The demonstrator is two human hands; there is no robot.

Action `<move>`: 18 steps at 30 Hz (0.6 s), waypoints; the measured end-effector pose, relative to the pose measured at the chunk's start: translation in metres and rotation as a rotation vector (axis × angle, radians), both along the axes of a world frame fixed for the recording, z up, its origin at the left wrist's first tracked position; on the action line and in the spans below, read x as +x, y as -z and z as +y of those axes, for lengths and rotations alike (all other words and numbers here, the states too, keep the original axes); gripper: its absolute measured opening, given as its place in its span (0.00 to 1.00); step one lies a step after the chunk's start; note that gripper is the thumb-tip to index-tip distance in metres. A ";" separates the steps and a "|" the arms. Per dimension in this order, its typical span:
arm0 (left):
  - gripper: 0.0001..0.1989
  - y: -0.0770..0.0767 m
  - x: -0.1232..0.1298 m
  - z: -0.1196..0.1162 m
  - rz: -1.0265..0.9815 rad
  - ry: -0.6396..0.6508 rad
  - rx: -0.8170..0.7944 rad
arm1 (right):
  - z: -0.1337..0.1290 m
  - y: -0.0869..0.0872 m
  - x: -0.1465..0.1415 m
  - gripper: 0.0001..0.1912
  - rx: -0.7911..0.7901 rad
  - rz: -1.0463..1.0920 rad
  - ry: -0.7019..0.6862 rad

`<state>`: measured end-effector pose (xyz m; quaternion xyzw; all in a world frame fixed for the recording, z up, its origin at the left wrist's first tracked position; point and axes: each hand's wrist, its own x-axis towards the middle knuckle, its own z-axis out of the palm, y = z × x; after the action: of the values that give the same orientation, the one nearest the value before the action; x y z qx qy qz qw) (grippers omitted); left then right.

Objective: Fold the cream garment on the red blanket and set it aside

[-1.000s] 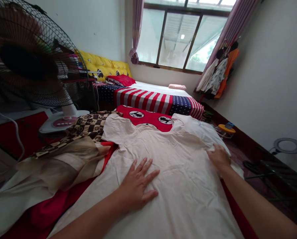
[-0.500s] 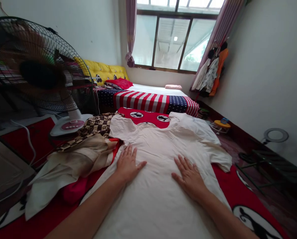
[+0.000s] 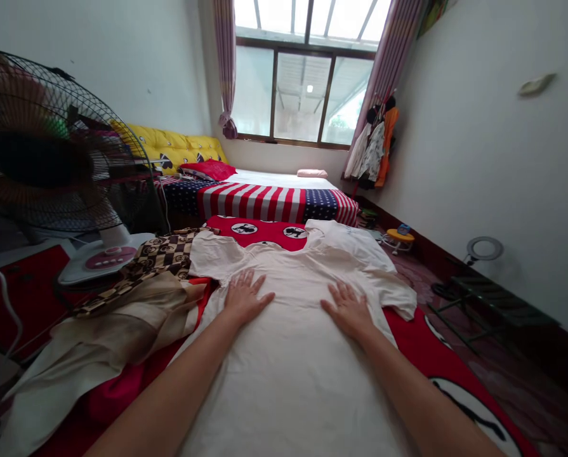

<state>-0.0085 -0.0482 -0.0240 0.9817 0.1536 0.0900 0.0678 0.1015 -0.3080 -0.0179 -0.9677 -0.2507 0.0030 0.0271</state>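
A cream short-sleeved T-shirt [image 3: 293, 374] lies spread flat on a red printed blanket [image 3: 455, 349], collar pointing away from me. My left hand [image 3: 245, 297] and my right hand [image 3: 348, 311] both press palm-down on its chest, fingers apart, holding nothing. The hands stand a little apart, either side of the shirt's middle. Left of the shirt is a crumpled beige cloth [image 3: 122, 324], and a brown checked garment [image 3: 155, 260] lies beyond it, both close to my left hand but not touched.
A standing fan [image 3: 40, 146] with a white base [image 3: 105, 259] stands at left. Beyond the blanket is a bed with a stars-and-stripes cover [image 3: 259, 203]. Clothes [image 3: 374, 149] hang by the window. On the floor at right are a ring light [image 3: 483, 249] and a dark folding rack [image 3: 493, 304].
My right hand has come off the shirt's side edge and lies flat on the chest beside my left hand. Both hands have slid toward the collar, and the shirt looks smoother.
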 end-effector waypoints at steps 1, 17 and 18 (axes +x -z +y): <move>0.36 0.002 -0.003 0.007 -0.006 -0.026 0.004 | -0.016 0.000 0.009 0.36 -0.025 -0.022 0.062; 0.31 -0.002 0.078 0.027 -0.009 0.136 0.033 | 0.050 0.003 0.062 0.33 0.040 -0.033 -0.171; 0.31 -0.001 0.076 0.038 -0.004 0.100 0.038 | 0.035 0.004 0.072 0.33 0.029 -0.050 -0.093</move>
<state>0.0677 -0.0106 -0.0235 0.9890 0.1025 0.0915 0.0540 0.1734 -0.2728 -0.0215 -0.9543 -0.2960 -0.0234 0.0347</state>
